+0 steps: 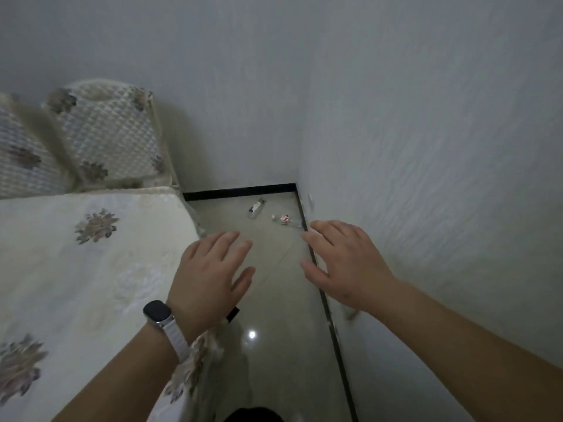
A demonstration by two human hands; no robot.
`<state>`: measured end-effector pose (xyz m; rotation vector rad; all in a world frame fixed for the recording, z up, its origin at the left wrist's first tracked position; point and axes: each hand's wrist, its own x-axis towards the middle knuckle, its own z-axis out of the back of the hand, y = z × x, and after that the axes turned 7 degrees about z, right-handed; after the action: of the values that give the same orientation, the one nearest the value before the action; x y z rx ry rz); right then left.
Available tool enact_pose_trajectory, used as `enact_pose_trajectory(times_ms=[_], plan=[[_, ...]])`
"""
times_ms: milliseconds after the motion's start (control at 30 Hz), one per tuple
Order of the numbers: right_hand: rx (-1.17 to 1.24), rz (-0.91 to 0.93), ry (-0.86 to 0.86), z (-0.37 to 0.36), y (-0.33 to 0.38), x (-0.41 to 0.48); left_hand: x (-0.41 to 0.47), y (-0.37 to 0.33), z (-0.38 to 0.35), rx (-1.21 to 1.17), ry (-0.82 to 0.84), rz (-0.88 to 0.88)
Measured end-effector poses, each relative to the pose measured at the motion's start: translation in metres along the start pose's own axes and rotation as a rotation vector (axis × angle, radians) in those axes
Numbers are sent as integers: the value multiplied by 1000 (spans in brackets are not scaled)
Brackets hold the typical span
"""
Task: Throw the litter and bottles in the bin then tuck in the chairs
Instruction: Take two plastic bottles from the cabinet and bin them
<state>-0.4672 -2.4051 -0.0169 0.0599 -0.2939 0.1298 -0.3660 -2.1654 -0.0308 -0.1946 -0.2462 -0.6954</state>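
Observation:
Two small clear bottles lie on the tiled floor in the far corner. One bottle (256,208) has a dark and white label and lies nearer the back wall. The other bottle (286,220) has a red and white label and lies by the right wall's black skirting. My left hand (213,275), with a watch on its wrist, hovers flat with straight fingers over the floor short of the bottles. My right hand (344,263) is stretched out beside it, fingers spread, holding nothing. Both hands are apart from the bottles. No bin or chair is in view.
A bed (91,269) with a cream floral cover fills the left side, with two quilted pillows (106,138) at its head. A white wall (426,178) runs close on the right. The strip of floor (274,300) between them is narrow.

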Motion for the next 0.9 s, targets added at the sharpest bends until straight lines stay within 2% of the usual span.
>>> enact_pose_trajectory(times_ms=[300, 500, 733, 900], plan=[[-103, 33, 92, -71, -81, 143, 168, 72, -98, -103, 37, -2], [-163, 28, 103, -88, -135, 248, 285, 119, -125, -135, -53, -44], [-139, -20, 43, -121, -183, 332, 380, 153, -150, -125, -14, -88], [-89, -55, 67, -160, -231, 393, 438, 174, -178, -104, 16, -65]])
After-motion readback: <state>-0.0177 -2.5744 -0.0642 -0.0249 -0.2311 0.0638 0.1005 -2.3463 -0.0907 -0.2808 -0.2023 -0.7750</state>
